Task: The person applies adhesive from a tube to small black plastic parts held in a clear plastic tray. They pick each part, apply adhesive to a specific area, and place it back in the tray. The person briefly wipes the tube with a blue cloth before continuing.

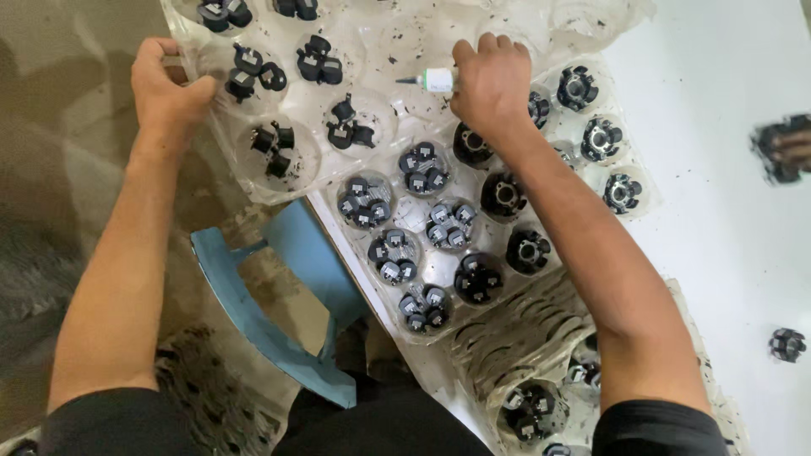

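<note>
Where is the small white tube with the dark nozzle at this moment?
In the head view, the small white tube is upper centre, held in the right hand, nozzle pointing left over the clear plastic tray of black parts.

Short black sleeves, bare forearms, no gloves

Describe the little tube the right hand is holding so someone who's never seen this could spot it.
Start at the clear plastic tray of black parts on the white table. Near its upper middle, the right hand is closed around a small white tube. Its thin dark nozzle pointing left makes it the only white, slender item among round black pieces.
</note>
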Motion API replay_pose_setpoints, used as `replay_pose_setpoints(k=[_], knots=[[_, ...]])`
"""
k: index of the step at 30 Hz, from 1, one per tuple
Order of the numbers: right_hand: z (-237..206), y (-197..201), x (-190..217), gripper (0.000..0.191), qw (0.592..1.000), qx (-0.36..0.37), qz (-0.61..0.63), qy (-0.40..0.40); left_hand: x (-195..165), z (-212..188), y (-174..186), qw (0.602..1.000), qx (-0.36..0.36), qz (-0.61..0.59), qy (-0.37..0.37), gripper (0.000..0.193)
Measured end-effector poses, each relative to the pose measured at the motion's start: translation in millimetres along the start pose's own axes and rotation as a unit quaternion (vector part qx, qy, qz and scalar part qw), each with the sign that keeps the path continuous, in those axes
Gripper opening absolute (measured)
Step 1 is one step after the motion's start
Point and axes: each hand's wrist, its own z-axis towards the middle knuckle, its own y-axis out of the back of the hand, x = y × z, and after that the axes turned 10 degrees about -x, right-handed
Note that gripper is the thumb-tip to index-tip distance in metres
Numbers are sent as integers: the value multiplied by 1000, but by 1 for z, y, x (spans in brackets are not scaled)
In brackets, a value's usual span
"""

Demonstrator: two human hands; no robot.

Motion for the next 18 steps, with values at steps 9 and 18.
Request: replay_pose_setpoints(k=[9, 18], knots=[[-134, 226, 1, 31, 994, 13, -75, -83, -92, -95, 23, 958, 150, -243, 8, 42], [-311, 431, 86, 21, 913, 76, -233, -325, -204, -214, -8, 930, 338, -142, -24, 43]])
